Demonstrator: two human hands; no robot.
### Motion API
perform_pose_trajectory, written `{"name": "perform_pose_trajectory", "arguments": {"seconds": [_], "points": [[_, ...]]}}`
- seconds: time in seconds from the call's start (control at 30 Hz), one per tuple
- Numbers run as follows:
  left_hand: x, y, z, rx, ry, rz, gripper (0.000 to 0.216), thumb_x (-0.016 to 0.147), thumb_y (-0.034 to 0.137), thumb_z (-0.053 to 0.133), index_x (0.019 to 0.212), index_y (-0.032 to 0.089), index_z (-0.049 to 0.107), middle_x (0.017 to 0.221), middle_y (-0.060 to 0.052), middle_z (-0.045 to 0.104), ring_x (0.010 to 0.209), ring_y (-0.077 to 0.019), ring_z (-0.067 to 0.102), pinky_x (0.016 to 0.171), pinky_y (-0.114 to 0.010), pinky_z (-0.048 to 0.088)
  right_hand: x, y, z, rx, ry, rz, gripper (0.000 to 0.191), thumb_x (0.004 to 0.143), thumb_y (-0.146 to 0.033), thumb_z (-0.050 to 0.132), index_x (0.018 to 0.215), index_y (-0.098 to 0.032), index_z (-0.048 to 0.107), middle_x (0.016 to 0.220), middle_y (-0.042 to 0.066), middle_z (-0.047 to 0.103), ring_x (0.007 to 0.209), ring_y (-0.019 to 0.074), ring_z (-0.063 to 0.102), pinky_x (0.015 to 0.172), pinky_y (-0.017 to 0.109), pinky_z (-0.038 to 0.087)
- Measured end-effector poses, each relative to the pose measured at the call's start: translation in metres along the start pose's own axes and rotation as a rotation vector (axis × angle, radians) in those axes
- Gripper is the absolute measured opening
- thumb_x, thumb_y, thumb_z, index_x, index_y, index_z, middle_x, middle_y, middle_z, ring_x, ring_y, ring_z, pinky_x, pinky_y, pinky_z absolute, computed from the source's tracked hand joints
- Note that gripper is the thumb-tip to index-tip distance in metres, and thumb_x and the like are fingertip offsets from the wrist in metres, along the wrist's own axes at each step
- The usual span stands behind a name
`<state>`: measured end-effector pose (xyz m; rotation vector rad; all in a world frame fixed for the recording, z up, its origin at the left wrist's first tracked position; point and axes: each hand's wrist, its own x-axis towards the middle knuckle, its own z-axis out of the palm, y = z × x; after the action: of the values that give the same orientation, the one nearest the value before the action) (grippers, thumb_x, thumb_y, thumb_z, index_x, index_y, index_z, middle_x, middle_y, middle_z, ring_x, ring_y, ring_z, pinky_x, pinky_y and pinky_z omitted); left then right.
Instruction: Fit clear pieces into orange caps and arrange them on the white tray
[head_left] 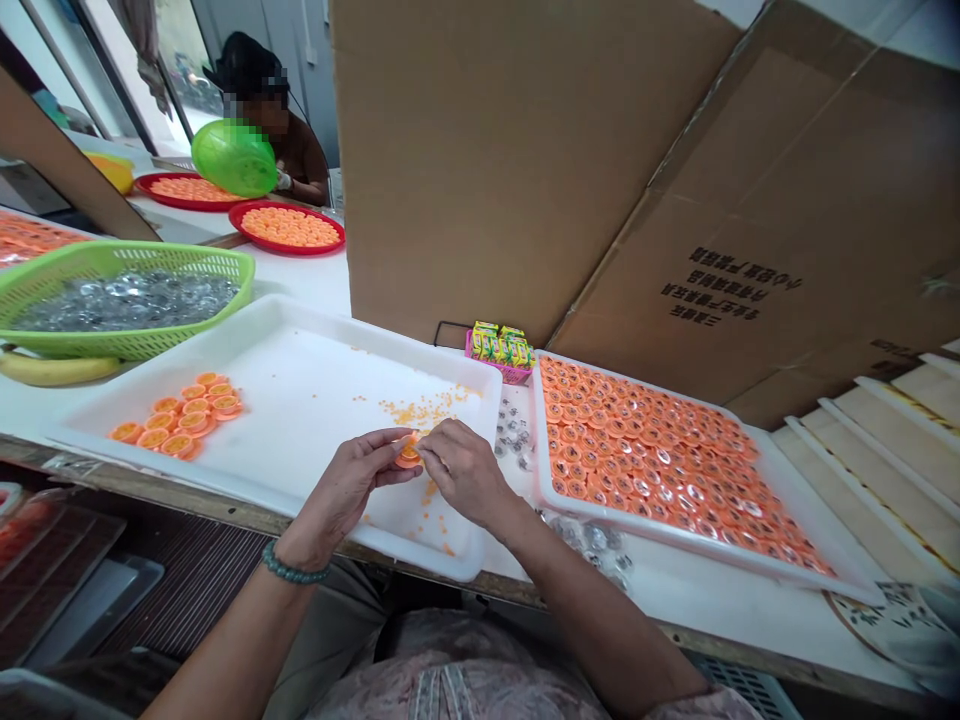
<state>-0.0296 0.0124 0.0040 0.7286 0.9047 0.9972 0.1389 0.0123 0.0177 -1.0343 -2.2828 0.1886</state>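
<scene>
Between finger and thumb, my left hand (pixel 358 478) grips a small round orange disc (pixel 409 452) that looks like a citrus slice. My right hand (pixel 461 470) meets it there, its fingers pinched at the disc's edge; whatever sits between those fingertips is too small to make out. Both hands are above the right end of a shallow white tray (pixel 300 370). Tiny orange bits (pixel 420 412) are scattered on the tray's floor under and beyond the hands. A cluster of similar orange discs (pixel 184 415) lies at the tray's left end.
Rows of orange pieces with dark centres fill a second white tray (pixel 724 592) at right. Small clear parts (pixel 592 540) lie between the trays. A green basket (pixel 244 268) of clear pieces, a banana (pixel 60 368), a pink basket (pixel 514 374) and cardboard (pixel 510 150) stand around. A co-worker (pixel 307 160) sits behind.
</scene>
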Motion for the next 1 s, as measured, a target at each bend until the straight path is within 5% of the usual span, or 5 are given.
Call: {"name": "perform_pose_trajectory", "arguments": {"seconds": [0.13,0.27,0.43,0.7,1.0], "points": [[0.0,0.0,-0.002,-0.049,-0.004,-0.002,0.028,0.073,0.02,0.068,0.099,0.009,0.066,0.089,-0.01,0.071,0.077,-0.0189,0.067,0.077,-0.03,0.055,-0.001,0.004,-0.001,0.134,0.104,0.076,0.023,0.092,-0.019,0.04,0.099,-0.017,0.062,0.088,0.007,0.059,0.085,0.0159,0.054,0.076,0.029,0.046],[0.0,0.002,-0.005,-0.107,-0.099,-0.013,0.022,0.078,0.018,0.062,0.097,0.008,0.067,0.095,-0.011,0.07,0.083,-0.0197,0.066,0.084,-0.032,0.053,-0.003,0.005,-0.003,0.124,0.064,0.058,0.027,0.091,-0.019,0.042,0.111,-0.018,0.059,0.094,0.008,0.058,0.089,0.0162,0.053,0.077,0.029,0.046],[0.001,0.003,-0.005,-0.103,-0.169,-0.029,0.02,0.082,0.019,0.057,0.093,0.007,0.069,0.095,-0.011,0.069,0.085,-0.0184,0.064,0.085,-0.031,0.053,-0.004,0.004,0.001,0.04,0.055,-0.014,0.024,0.09,-0.015,0.044,0.104,-0.02,0.062,0.093,0.007,0.058,0.085,0.0155,0.052,0.073,0.028,0.045],[0.002,0.002,-0.003,-0.063,-0.082,-0.075,0.019,0.074,0.021,0.069,0.09,0.01,0.07,0.083,-0.008,0.071,0.075,-0.0143,0.065,0.076,-0.024,0.055,-0.006,0.004,0.009,-0.06,0.118,-0.122,0.021,0.089,-0.013,0.042,0.087,-0.017,0.063,0.086,0.006,0.059,0.079,0.0147,0.05,0.071,0.027,0.042],[0.002,0.002,0.0,0.088,0.002,-0.091,0.032,0.065,0.029,0.076,0.09,0.01,0.07,0.084,-0.009,0.073,0.075,-0.018,0.067,0.075,-0.026,0.055,-0.004,0.011,0.009,0.19,-0.069,0.072,0.004,0.082,-0.019,0.057,0.083,-0.016,0.055,0.086,0.003,0.054,0.084,0.014,0.049,0.077,0.025,0.041]]}}
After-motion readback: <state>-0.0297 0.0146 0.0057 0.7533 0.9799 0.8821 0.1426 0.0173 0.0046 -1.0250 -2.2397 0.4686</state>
